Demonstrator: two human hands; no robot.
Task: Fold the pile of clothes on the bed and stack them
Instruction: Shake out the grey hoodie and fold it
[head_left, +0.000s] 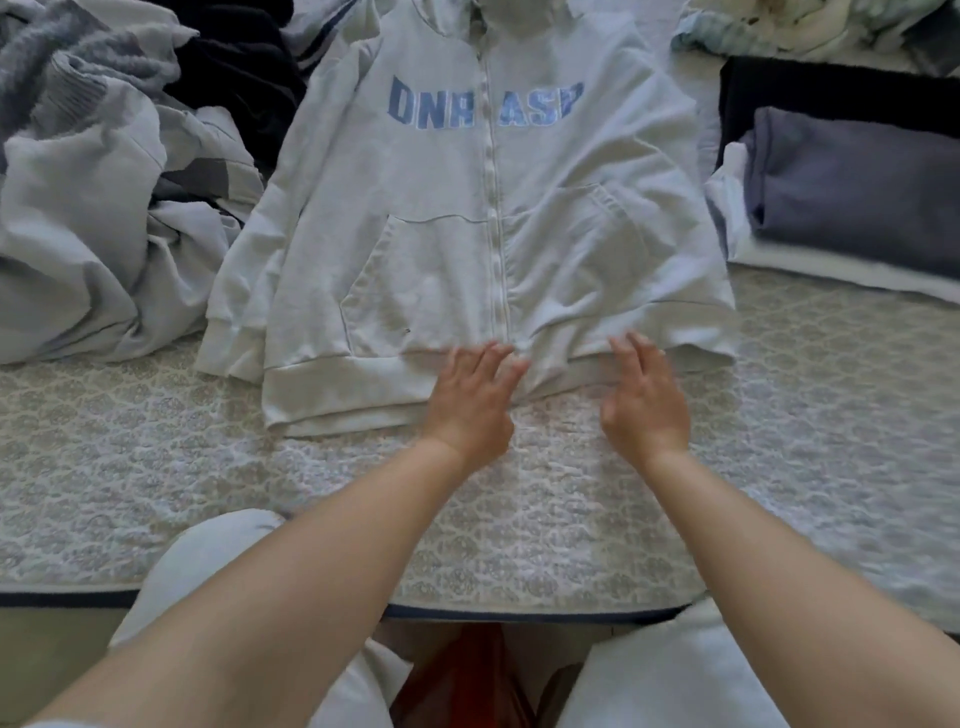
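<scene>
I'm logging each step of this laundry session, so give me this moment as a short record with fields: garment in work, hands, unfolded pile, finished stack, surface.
garment in work: pale zip hoodie with blue lettering, spread flat, front up, zipped
left hand: left hand flat, fingers straight on the hem beside the zip
right hand: right hand fingers straight at the hem, right of the zip
unfolded pile: crumpled clothes left of the hoodie
finished stack: folded clothes on the right, grey-blue piece on top
surface: patterned bed cover
</scene>
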